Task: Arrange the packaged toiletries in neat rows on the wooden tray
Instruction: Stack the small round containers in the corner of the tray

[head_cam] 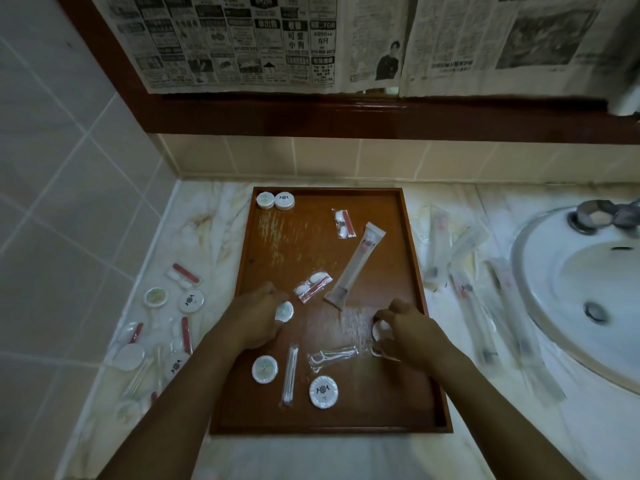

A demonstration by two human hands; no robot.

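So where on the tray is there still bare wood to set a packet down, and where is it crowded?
Bare wood on the wooden tray: the far middle, between the two round soaps in the far-left corner and the small red-and-white packet; also the near strip below the large round soap. It is crowded mid-tray, around the left hand, right hand and long sachet.

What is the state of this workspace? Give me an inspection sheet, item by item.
Surface: marble counter, pale and veined, holding a wooden tray.
Job's things: two round soaps paired at the tray's far left corner; toothbrush packet, cotton swab packet, floss pick packet and other sachets scattered, no rows yet.
Clutter: more soaps and sachets on the counter left of the tray; long clear packets to its right.
Grips: left hand holds a round soap; right hand holds a round soap.
Cables: nothing seen.
Surroundings: sink at right, tiled wall, newspaper over the mirror.
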